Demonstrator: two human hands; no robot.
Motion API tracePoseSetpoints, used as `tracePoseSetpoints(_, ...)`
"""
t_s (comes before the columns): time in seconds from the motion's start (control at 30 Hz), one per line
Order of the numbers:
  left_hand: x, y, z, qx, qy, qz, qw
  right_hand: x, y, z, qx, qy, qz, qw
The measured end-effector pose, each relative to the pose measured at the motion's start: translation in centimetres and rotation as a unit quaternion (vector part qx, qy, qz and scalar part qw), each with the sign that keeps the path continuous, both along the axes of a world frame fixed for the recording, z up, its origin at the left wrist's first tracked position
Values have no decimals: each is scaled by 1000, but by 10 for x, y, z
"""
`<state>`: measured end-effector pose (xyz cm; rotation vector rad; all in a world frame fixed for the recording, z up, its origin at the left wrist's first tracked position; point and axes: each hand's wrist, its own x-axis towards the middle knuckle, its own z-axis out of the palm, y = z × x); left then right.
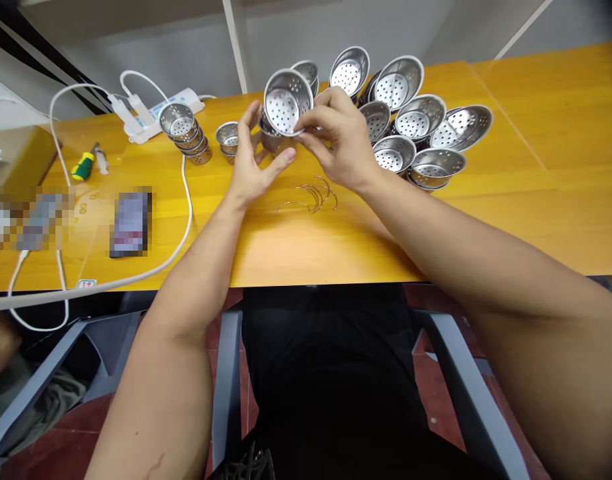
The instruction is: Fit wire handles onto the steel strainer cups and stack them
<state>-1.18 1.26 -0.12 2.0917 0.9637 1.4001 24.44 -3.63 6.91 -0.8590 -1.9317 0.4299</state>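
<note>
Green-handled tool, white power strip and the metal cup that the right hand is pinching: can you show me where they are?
Green-handled tool (83,167): head view, on its handle.
White power strip (186,98): head view, on its right end.
Metal cup (285,110): head view, on its inside bottom.

A green-handled screwdriver (83,167) lies near a white power strip (185,101).

Black clothing (331,373) is worn, with 2 bare hands (251,163) (349,140) and forearms (436,220).
</note>
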Motion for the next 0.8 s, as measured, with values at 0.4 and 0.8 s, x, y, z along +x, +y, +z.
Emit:
tracePoseSetpoints(0.4,9,-15,20,-56,26,-8,998,9,-24,-25,-69,-17,2,997)
tracePoseSetpoints(0.8,3,-20,21,-92,36,-60,993,19,-18,-25,-80,11,33,996)
